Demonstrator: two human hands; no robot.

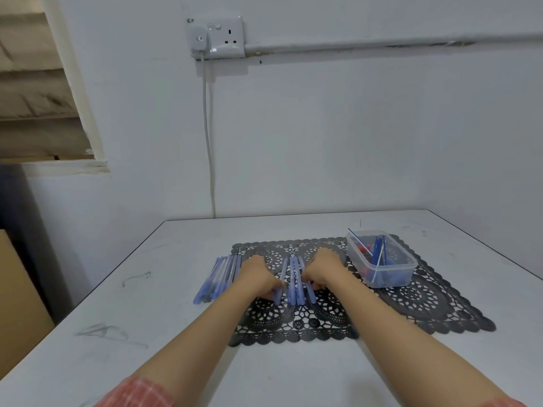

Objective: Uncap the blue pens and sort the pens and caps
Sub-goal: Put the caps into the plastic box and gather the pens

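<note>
Red-checked sleeves [138,392] sit nearest. Beyond are a grey wall [352,127], a white table [132,304] and a black lace mat [411,304]. On the mat, the left hand [258,277] and right hand [323,271] flank four blue pens [293,283], fingers curled against them, grip unclear. More capped pens [219,279] lie to the left, a clear tub [388,279] to the right.

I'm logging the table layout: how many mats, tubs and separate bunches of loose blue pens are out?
Black lace mat: 1
Clear plastic tub: 1
Bunches of loose blue pens: 2, one at the mat's left edge, one mid-mat
Total: 4
</note>
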